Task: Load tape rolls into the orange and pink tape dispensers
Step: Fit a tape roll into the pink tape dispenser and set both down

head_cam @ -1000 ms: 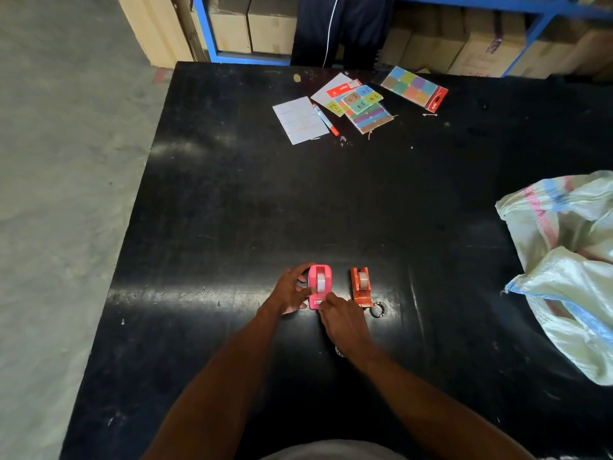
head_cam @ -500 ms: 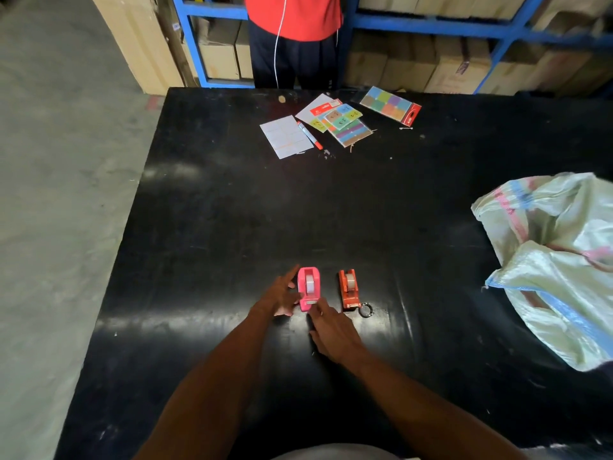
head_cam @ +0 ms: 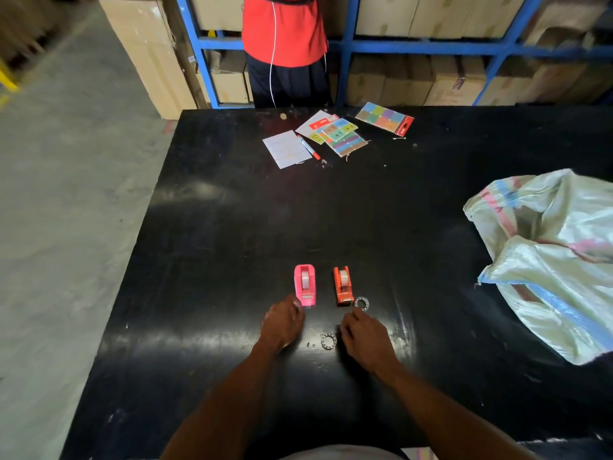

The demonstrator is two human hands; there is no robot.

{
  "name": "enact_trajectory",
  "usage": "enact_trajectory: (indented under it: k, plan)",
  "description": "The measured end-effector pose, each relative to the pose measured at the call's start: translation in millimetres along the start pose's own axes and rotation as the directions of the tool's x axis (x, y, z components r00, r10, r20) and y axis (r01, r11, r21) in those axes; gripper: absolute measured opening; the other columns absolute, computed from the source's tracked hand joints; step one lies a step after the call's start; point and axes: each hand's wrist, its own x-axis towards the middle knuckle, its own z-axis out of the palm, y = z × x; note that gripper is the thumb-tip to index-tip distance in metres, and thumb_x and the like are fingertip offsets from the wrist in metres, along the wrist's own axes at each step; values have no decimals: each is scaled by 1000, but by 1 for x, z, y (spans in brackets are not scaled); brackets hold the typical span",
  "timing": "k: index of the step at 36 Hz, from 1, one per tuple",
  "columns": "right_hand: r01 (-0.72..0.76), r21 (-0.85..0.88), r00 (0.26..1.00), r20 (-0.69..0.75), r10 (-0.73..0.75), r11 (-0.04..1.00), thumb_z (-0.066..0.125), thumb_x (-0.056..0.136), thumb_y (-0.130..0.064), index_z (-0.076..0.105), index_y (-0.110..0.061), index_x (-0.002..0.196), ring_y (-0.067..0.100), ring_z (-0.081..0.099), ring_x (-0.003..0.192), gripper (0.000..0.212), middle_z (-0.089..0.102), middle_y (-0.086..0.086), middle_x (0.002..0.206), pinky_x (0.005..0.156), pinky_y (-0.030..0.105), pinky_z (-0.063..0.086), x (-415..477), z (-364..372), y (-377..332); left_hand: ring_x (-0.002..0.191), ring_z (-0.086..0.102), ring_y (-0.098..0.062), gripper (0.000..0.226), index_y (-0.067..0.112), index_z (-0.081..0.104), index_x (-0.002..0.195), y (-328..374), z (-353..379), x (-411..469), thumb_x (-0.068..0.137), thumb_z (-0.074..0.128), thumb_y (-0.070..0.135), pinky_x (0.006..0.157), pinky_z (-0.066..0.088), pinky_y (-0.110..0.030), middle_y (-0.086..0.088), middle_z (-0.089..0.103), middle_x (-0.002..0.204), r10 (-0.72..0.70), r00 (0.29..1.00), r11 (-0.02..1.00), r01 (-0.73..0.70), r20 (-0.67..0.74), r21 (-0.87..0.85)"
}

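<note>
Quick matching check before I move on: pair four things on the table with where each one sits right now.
Things:
1. pink dispenser
2. orange dispenser
3. woven sack
4. red pen

Places:
A. table's right edge
B. far side, among the papers
C. just beyond the left hand
D. right of the pink one, beside a small ring

Pairs: 1-C, 2-D, 3-A, 4-B

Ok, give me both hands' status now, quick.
Left hand: fingers curled, touching the pink dispenser; any grip cannot be told.
Right hand: fingers curled, holding nothing visible.
</note>
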Motion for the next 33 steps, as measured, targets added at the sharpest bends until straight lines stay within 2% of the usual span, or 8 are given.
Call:
enact_trajectory:
  k: [4,7,11,14,19,25,29,33]
  plan:
    - [-94,24,993,-66,95,995,54,94,-28,65,-14,107,26,65,77,22,64,7,110,68,38,53,-3,-7,24,81,68,-25,14,23,62,88,15,19,-14,82,59,35,72,52,-29,-1,73,85,51,998,999,-51,42,-5]
    - [-152,62,986,-64,156,986,56,95,-24,65,-11,103,26,63,80,18,59,8,102,68,34,47,2,-18,40,79,63,-14,22,34,58,90,21,39,-21,72,68,43,72,52,-22,10,64,85,67,987,995,-55,147,-81]
    - [-187,91,982,43,184,978,57,92,-24,57,-14,115,31,63,95,24,53,8,119,78,40,51,13,-25,53,102,60,-6,56,33,55,114,26,60,-27,66,81,47,91,52,-25,13,57,117,90,967,995,-80,237,-52]
    - [-169,69,977,141,158,983,60,91,-25,51,-15,128,33,61,108,39,48,9,131,90,42,49,23,-26,58,108,59,-10,69,34,50,123,30,68,-31,64,82,50,95,51,-31,13,45,129,65,960,997,-74,272,25]
    - [-106,72,970,229,87,992,66,89,-29,44,-18,142,32,57,119,58,43,8,139,100,39,45,36,-21,62,106,63,-20,52,28,54,119,31,75,-35,74,78,27,86,52,-30,5,47,127,72,975,992,-91,209,85]
    - [-45,64,974,224,29,997,62,91,-23,52,-20,125,32,61,110,35,46,9,131,91,40,51,45,-16,64,102,63,-21,40,27,58,113,33,76,-36,77,76,23,89,53,-35,2,51,121,36,987,998,-45,157,53]
    - [-68,50,968,246,54,996,59,93,-19,52,-14,126,32,58,116,34,50,11,132,96,39,48,45,-18,65,102,62,-22,40,26,58,113,28,76,-37,78,76,22,89,53,-35,1,51,120,19,988,999,-25,154,39]
    - [-78,55,948,313,58,995,58,92,-24,55,-13,120,27,61,109,30,58,11,123,92,37,51,34,-18,59,102,62,-22,38,24,58,114,20,70,-40,79,75,24,88,52,-33,0,52,119,39,988,998,-46,148,45]
